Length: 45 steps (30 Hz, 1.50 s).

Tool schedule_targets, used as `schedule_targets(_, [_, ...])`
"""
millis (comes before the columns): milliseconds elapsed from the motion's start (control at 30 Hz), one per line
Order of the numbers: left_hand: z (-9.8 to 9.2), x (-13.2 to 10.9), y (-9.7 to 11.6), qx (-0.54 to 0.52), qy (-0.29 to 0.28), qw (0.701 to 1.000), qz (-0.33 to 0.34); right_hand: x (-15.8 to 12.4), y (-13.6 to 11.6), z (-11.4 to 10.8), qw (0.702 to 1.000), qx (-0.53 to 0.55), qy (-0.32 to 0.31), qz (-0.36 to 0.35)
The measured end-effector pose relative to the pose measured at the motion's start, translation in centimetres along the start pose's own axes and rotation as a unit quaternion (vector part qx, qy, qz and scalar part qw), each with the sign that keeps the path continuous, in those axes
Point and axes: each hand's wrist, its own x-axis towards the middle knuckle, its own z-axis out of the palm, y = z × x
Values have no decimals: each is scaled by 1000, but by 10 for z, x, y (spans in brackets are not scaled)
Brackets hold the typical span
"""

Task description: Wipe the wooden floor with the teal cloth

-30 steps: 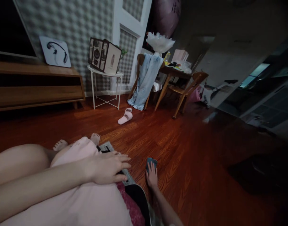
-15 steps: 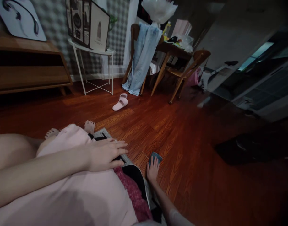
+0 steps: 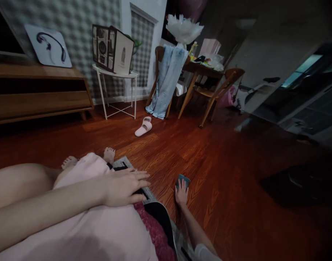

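Note:
Across the pink cloth [image 3: 100, 232] over my lap rests my left hand [image 3: 127, 186], fingers spread toward the grey and black mat [image 3: 125, 162], nothing in it. Lower right of it, my right hand [image 3: 181, 192] reaches down to the wooden floor. Its spread fingers lie on top of a small blue-green object [image 3: 184, 179], which looks like a cloth or packet and is partly covered by them. A dark red lace fabric [image 3: 155, 232] lies beside the pink cloth.
A pink slipper [image 3: 143, 127] lies on the floor ahead. Beyond it stand a white side table [image 3: 117, 75], a chair draped with jeans [image 3: 169, 79], and a dining table with another chair [image 3: 220, 90]. A wooden cabinet [image 3: 41, 101] is at left, a dark object [image 3: 298, 185] at right.
The view has tilted up and shifted left, so the surroundings appear lower and further right. Both hands keep nearly the same pose, my right hand still on the blue-green object.

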Motion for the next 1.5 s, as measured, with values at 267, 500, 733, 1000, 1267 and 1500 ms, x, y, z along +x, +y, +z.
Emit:
schedule_targets(267, [2,0,0,-5,14,1000,13,-54,51,5,997,9,51,65])
schedule_targets(500, [6,1,-2,-11,24,1000,16,-75,3,24,999,21,36,-28])
schedule_targets(733, [3,-1,-1,2,5,1000,3,-31,-21,14,990,10,6,-144])
schedule_targets(1000, [5,1,-3,0,-4,1000,-2,5,70,-11,997,-15,15,70])
schedule_targets(1267, [3,5,-1,6,-27,1000,-4,-58,104,-4,978,-3,98,183])
schedule_targets(1500, [4,7,-2,16,-32,999,-4,-80,22,17,997,32,59,49])
